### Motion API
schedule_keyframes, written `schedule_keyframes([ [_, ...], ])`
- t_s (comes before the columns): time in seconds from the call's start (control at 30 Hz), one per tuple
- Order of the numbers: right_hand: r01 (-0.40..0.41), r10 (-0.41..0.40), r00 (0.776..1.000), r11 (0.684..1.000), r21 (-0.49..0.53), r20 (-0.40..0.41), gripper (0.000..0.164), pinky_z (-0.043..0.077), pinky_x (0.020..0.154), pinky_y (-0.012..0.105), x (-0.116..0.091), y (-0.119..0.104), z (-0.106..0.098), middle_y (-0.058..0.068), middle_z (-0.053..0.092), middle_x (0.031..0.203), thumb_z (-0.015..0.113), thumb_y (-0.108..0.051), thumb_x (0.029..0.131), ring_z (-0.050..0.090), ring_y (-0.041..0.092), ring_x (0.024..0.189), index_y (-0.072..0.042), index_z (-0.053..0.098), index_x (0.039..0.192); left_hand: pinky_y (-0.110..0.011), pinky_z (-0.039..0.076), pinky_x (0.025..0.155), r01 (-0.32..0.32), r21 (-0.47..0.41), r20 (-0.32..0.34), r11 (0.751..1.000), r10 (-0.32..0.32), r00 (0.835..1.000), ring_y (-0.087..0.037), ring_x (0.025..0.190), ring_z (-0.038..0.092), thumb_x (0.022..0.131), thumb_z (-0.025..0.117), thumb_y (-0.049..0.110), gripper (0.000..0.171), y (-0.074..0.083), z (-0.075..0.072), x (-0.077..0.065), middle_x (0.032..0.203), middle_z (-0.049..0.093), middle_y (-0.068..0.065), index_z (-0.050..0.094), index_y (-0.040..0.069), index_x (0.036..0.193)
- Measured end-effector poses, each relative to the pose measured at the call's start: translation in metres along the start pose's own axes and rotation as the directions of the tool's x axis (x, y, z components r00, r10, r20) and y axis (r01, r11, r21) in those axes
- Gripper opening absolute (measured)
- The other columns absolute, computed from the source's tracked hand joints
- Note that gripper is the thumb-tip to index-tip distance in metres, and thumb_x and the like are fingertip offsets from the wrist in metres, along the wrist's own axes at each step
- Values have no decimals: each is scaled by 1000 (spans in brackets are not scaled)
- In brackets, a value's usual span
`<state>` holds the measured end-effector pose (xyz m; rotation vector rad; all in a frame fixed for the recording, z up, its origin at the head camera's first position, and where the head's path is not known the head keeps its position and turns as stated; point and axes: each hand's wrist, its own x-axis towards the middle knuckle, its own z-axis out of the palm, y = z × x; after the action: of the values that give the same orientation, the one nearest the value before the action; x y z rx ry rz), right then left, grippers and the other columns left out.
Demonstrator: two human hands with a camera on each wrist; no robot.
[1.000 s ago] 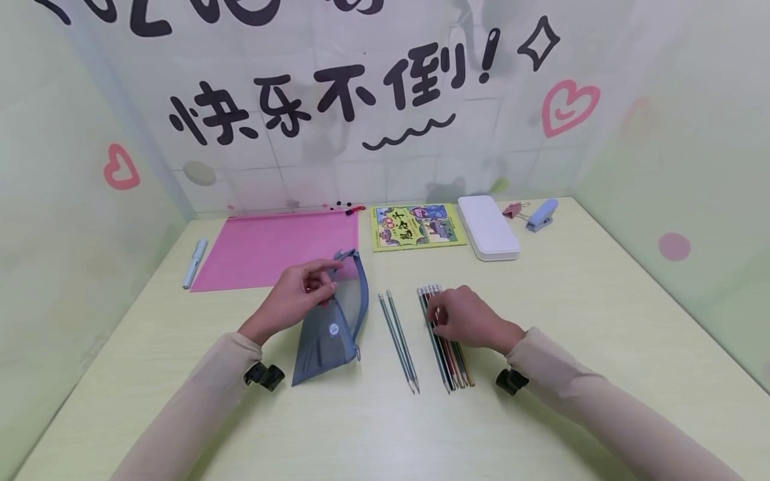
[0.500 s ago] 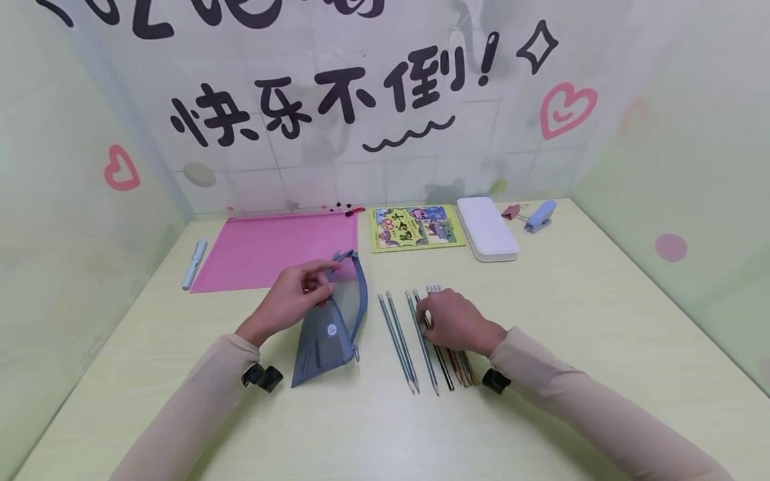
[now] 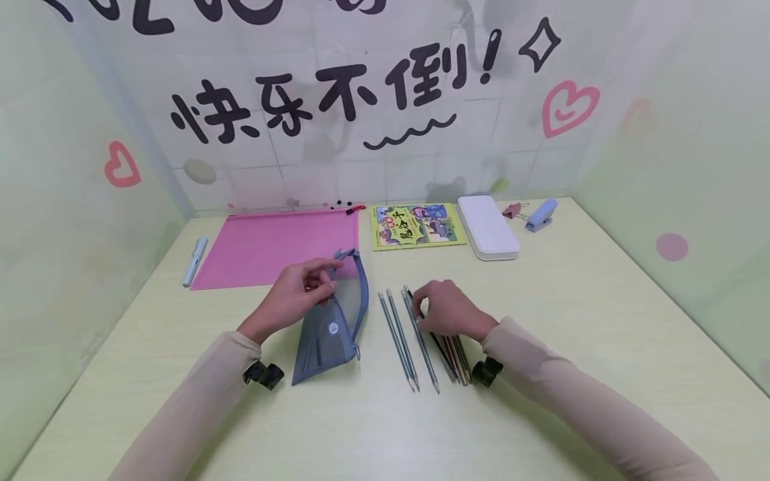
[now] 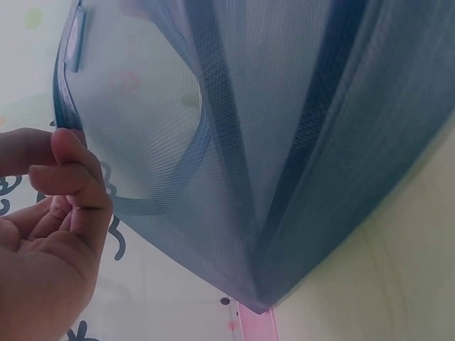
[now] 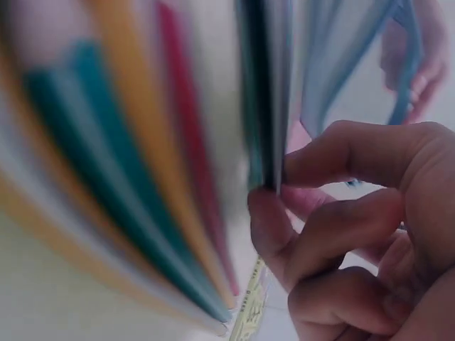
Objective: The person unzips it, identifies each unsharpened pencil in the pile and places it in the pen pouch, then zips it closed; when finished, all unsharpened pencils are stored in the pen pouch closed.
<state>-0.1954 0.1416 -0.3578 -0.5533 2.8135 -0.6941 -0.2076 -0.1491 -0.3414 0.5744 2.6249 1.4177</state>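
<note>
My left hand (image 3: 297, 290) pinches the upper edge of a blue mesh pencil case (image 3: 321, 347), whose zip mouth gapes toward the right. In the left wrist view the mesh (image 4: 263, 142) fills most of the picture. My right hand (image 3: 448, 308) pinches a dark pencil (image 5: 261, 92) between thumb and finger, over the left side of a bunch of pencils (image 3: 462, 364). Between the case and that hand lie two green pencils (image 3: 399, 341) side by side, with another green pencil (image 3: 426, 351) just right of them. The right hand covers the upper part of the bunch.
Along the back lie a light blue pen (image 3: 194, 262), a pink zip folder (image 3: 277, 250), a yellow comic-style book (image 3: 418, 227), a white box (image 3: 488, 228), a pink binder clip (image 3: 512, 210) and a blue stapler (image 3: 543, 215). Walls enclose the table on three sides.
One green pencil has slid left from the bunch toward the two separate ones. My right hand has shifted left and now holds a dark pencil. The left hand stays on the case.
</note>
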Motion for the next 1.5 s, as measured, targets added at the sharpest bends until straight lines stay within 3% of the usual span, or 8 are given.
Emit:
schedule_keyframes([
  [0.27,-71,94,995,932,355,-47,19,46,52,27,13,-3,-23,6,72,76,72,-12,83,56,15,57,-11,76,102,-27,58,71,-5,12,-3,1000,6,1000,-16,77,65,97,61,7,42,4,0,3,87,67,-9,57,6,139],
  [0.37,-90,161,982,856,509,-97,22,42,50,26,22,-9,-24,4,71,74,70,-12,82,52,15,55,-12,74,104,-26,58,71,-7,3,-12,1000,7,1000,-18,79,65,97,61,7,42,5,0,4,88,66,-9,58,6,138],
  [0.57,-33,290,938,624,781,-191,23,30,45,24,39,-20,-6,-2,67,67,66,-4,82,35,9,44,-8,72,105,-26,58,72,-3,-1,-20,1000,3,1000,-19,79,65,97,61,7,41,6,4,5,87,66,-8,58,7,138],
  [0.63,-10,323,921,582,813,-220,23,30,45,23,41,-26,0,-1,68,69,66,-3,82,36,9,44,-7,72,104,-27,58,72,3,2,-20,1000,-3,1000,-18,78,65,97,60,7,41,7,5,5,87,66,-8,58,7,139],
  [0.87,-5,340,895,653,758,-287,23,49,59,23,46,-49,13,9,73,91,69,-10,87,67,35,87,-13,74,110,-28,58,71,0,0,-33,1000,0,999,-16,77,65,97,60,7,40,8,9,6,86,65,-8,59,8,137],
  [1.07,40,328,881,667,744,-341,23,49,59,23,50,-59,13,12,74,92,71,-9,87,67,37,87,-11,74,110,-30,58,70,-12,-9,-25,1000,12,1000,-16,75,65,96,61,7,40,7,12,7,86,66,-9,60,8,137],
  [1.3,3,253,929,726,687,-271,20,50,63,23,44,-65,22,8,74,94,72,-13,88,65,16,79,-17,74,107,-28,59,70,-14,-15,-40,1000,14,999,-17,78,66,97,62,8,41,10,14,6,86,65,-9,58,7,138],
  [1.5,3,199,950,764,646,-241,20,49,62,24,41,-66,27,7,74,89,74,-14,88,64,17,77,-16,74,108,-28,59,70,-10,-20,-53,1000,9,999,-18,78,67,97,61,8,42,11,16,7,85,66,-10,58,7,139],
])
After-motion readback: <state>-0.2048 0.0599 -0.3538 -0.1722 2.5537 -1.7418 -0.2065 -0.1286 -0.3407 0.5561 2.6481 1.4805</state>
